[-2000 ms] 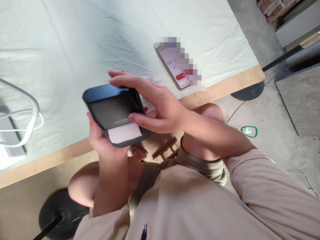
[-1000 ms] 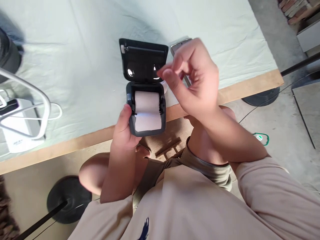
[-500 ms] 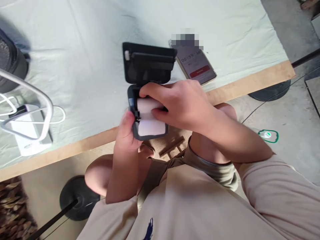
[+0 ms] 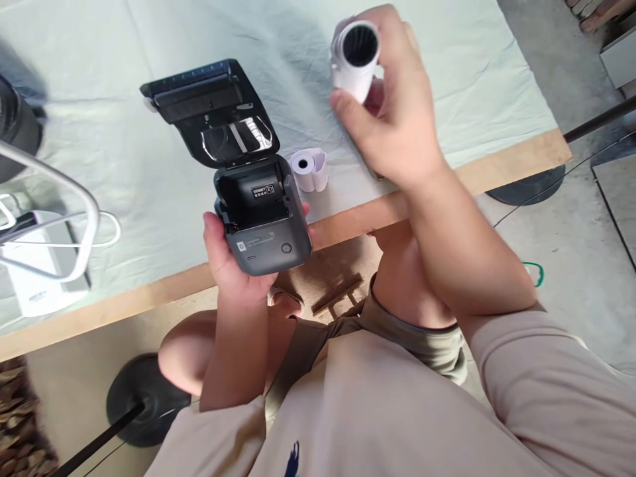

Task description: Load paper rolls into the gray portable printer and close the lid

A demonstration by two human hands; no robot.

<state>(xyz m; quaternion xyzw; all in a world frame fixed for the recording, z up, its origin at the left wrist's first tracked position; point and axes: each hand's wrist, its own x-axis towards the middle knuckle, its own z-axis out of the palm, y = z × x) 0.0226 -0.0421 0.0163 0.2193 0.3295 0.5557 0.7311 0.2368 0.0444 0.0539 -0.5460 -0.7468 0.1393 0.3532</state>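
My left hand (image 4: 233,268) grips a dark grey portable label printer (image 4: 271,245) from below, thumb on its left side, just over the table's near edge. The printer's lid (image 4: 223,112) stands swung up, and its compartment shows bare walls with a small printed label inside. Up and to the right, my right hand (image 4: 402,116) is closed around a white paper roll (image 4: 354,76), its wide dark core facing me. Between the hands, beside the printer, a smaller paper roll (image 4: 311,173) with a loose curled end stands on the cloth.
A phone (image 4: 366,162) lies mostly hidden under my right hand. On the left are a white box-shaped device (image 4: 42,278) with white cables and a black round object (image 4: 17,126). The cloth-covered table has a wooden front edge (image 4: 358,222).
My right hand has lifted the paper roll out of the printer and moved up and right. The printer has shifted left and tilted, its front now facing me. The smaller roll is now visible.
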